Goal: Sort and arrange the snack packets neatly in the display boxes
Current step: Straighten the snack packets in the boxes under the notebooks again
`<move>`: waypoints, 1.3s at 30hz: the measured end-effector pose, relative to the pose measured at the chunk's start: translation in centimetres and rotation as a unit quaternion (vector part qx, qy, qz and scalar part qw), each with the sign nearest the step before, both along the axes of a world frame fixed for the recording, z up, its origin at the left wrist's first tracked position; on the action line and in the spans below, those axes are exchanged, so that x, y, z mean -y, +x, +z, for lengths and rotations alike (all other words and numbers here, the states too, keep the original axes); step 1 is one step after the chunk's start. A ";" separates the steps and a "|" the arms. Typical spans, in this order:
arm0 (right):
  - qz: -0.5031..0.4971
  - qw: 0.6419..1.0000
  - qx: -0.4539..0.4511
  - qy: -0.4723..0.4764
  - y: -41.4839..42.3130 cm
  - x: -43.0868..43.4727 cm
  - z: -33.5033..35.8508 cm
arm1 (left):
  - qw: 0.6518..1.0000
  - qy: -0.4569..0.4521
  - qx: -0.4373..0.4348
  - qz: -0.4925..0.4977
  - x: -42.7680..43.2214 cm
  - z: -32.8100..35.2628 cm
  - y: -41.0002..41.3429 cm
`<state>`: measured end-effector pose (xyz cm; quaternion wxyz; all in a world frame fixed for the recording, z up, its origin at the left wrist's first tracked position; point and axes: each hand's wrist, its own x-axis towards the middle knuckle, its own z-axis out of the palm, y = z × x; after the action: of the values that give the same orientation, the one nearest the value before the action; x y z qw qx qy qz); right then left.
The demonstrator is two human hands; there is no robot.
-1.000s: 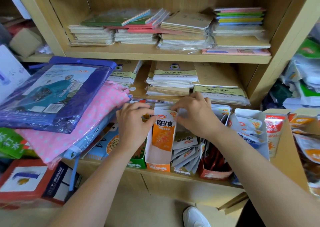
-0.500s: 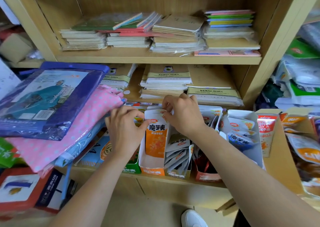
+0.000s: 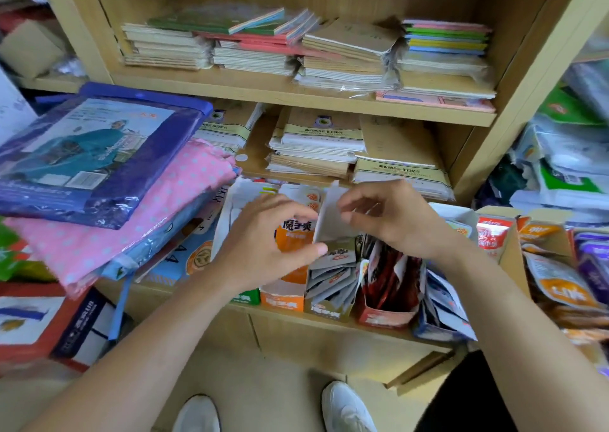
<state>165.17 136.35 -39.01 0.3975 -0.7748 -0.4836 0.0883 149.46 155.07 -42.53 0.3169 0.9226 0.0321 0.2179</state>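
Several open display boxes stand in a row on the shelf's front edge. My left hand [image 3: 263, 243] grips the upright orange snack packets [image 3: 293, 234] in the orange display box [image 3: 281, 298], fingers behind them and thumb across the front. My right hand [image 3: 392, 220] pinches the white cardboard flap [image 3: 328, 217] that rises between the orange box and the olive box [image 3: 328, 309] of grey packets [image 3: 331, 276]. To the right stand a red box [image 3: 382, 316] of red packets and a blue box [image 3: 438, 326] of white-blue packets.
Pink dotted and blue plastic-wrapped packs [image 3: 99, 154] are piled at the left, overhanging the shelf. More snack packets [image 3: 560, 283] lie in a box at the right. Notebook stacks [image 3: 316, 145] fill the shelves behind. My white shoes [image 3: 346, 408] are on the floor below.
My right hand moved off the top of the orange packet and now pinches the white flap beside it. My left hand shifted right, its thumb now across the packets' front.
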 end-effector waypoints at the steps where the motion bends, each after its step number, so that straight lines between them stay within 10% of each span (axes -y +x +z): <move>1: 0.013 1.000 -0.002 -0.024 -0.4 0.5 0.0 | 0.999 0.014 -0.037 -0.028 0.9 0.2 -0.5; 7: 0.002 0.983 0.142 -0.119 -2.0 2.8 -0.7 | 0.971 0.197 -0.130 -0.031 4.8 -0.4 -1.3; 23: -0.050 0.982 0.044 -0.177 -1.3 3.5 -0.4 | 0.990 -0.120 -0.003 0.077 2.3 -0.6 2.1; 39: -0.112 0.993 0.018 -0.024 1.7 2.9 -0.9 | 0.997 0.023 0.074 -0.012 2.2 2.1 7.8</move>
<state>166.84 133.48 -39.90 0.3769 -0.8350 -0.3988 0.0409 157.26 152.89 -40.39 0.2995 0.9115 -0.0078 0.2819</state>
